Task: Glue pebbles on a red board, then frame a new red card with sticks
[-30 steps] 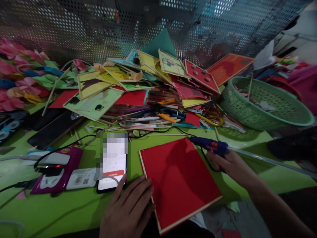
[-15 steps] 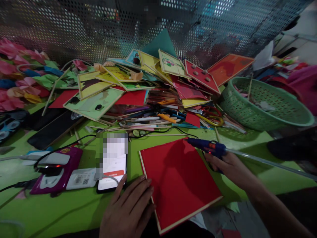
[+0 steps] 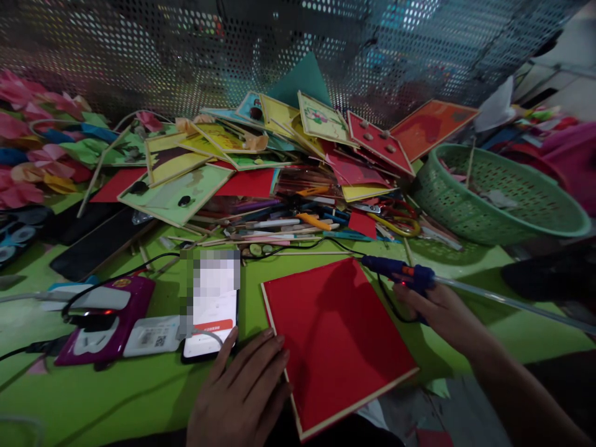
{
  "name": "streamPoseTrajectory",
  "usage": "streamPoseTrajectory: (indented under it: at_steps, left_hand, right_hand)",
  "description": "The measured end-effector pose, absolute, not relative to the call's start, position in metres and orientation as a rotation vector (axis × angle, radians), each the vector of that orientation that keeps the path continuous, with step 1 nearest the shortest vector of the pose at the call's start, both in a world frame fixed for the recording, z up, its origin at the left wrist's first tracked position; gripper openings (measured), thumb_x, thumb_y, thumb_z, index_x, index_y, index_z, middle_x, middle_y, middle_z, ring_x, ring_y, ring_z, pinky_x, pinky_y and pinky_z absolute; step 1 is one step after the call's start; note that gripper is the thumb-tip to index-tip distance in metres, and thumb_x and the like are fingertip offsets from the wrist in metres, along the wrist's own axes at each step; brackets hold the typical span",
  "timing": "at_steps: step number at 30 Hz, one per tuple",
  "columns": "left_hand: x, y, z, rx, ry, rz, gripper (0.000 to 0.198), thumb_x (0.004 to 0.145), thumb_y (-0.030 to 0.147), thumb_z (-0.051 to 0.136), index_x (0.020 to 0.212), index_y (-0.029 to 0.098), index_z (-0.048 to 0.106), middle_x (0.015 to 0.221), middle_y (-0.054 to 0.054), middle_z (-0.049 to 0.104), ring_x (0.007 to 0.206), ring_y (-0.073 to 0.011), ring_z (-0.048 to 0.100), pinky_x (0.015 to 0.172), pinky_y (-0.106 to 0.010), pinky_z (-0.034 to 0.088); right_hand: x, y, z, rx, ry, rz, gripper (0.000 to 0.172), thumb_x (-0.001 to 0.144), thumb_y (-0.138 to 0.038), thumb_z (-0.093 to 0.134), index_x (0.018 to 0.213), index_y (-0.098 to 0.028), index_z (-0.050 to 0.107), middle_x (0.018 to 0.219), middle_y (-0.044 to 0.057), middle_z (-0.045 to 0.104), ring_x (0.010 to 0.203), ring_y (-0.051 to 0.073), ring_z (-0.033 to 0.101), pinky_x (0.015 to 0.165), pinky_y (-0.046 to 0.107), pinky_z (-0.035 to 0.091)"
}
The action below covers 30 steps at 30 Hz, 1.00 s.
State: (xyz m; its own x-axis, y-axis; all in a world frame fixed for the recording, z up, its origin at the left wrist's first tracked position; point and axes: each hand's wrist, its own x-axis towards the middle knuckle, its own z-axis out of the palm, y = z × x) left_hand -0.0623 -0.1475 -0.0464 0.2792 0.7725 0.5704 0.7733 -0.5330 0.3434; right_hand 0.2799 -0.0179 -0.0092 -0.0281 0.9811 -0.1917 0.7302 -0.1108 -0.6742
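A square red card (image 3: 342, 347) lies on the green table, with pale thin sticks along its left and front edges. My left hand (image 3: 246, 379) rests flat with fingers stretched, its fingertips at the card's left edge and its index finger near the lower corner of a phone (image 3: 216, 310). My right hand (image 3: 433, 307) is wrapped round the handle of a blue glue gun (image 3: 400, 273). A long clear glue stick (image 3: 503, 301) sticks out of its back. The nozzle is just off the card's far right corner, and a small red light glows on the gun.
A purple power strip (image 3: 112, 320) with plugs and cables stands at left. Behind the card lie pens and sticks (image 3: 279, 223), scissors (image 3: 400, 220) and a heap of decorated cards (image 3: 261, 136). A green basket (image 3: 503, 198) is at right, before a perforated metal panel (image 3: 186, 56).
My right hand has drawn the glue gun a little to the right, so its nozzle has left the card's far corner. My left hand and the card have stayed put.
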Motion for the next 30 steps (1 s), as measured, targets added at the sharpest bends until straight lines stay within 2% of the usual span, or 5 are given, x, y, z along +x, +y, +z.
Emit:
streamPoseTrajectory:
  at_steps: [8, 14, 27, 30]
  left_hand:
    - [-0.062, -0.147, -0.047, -2.507, -1.516, -1.127, 0.019, 0.098, 0.019, 0.064, 0.112, 0.019, 0.076, 0.123, -0.001, 0.078, 0.114, -0.0173, 0.073, 0.131, -0.036, 0.022]
    - [-0.063, -0.147, -0.046, -2.512, -1.519, -1.103, 0.020, 0.099, 0.019, 0.061, 0.113, 0.020, 0.076, 0.122, 0.000, 0.078, 0.114, -0.0160, 0.073, 0.131, -0.035, 0.021]
    - [-0.060, -0.148, -0.047, -2.483, -1.563, -1.142, 0.020, 0.099, 0.020, 0.061, 0.113, 0.022, 0.075, 0.122, 0.000, 0.078, 0.114, -0.0165, 0.072, 0.130, -0.036, 0.023]
    - [-0.060, -0.148, -0.046, -2.486, -1.558, -1.134, 0.020, 0.100, 0.020, 0.060, 0.114, 0.022, 0.074, 0.121, 0.000, 0.079, 0.113, -0.0159, 0.073, 0.130, -0.035, 0.021]
  right_hand:
    - [0.279, -0.017, -0.009, -1.881, -1.814, 0.933, 0.065, 0.077, -0.084, 0.056, 0.054, -0.023, 0.052, 0.050, 0.000, 0.050, 0.049, 0.014, 0.043, 0.047, 0.028, 0.034]
    - [0.276, -0.022, -0.016, -1.835, -1.857, 1.002, 0.060, 0.082, -0.078, 0.056, 0.058, -0.023, 0.053, 0.054, 0.000, 0.051, 0.052, 0.014, 0.044, 0.049, 0.028, 0.036]
    - [0.268, -0.022, -0.017, -1.818, -1.843, 1.034, 0.060, 0.081, -0.079, 0.058, 0.056, -0.024, 0.050, 0.053, 0.000, 0.050, 0.052, 0.014, 0.043, 0.048, 0.028, 0.033]
    - [0.264, -0.020, -0.012, -1.786, -1.807, 1.051, 0.061, 0.078, -0.081, 0.060, 0.059, -0.023, 0.056, 0.051, -0.001, 0.049, 0.050, 0.015, 0.044, 0.047, 0.028, 0.032]
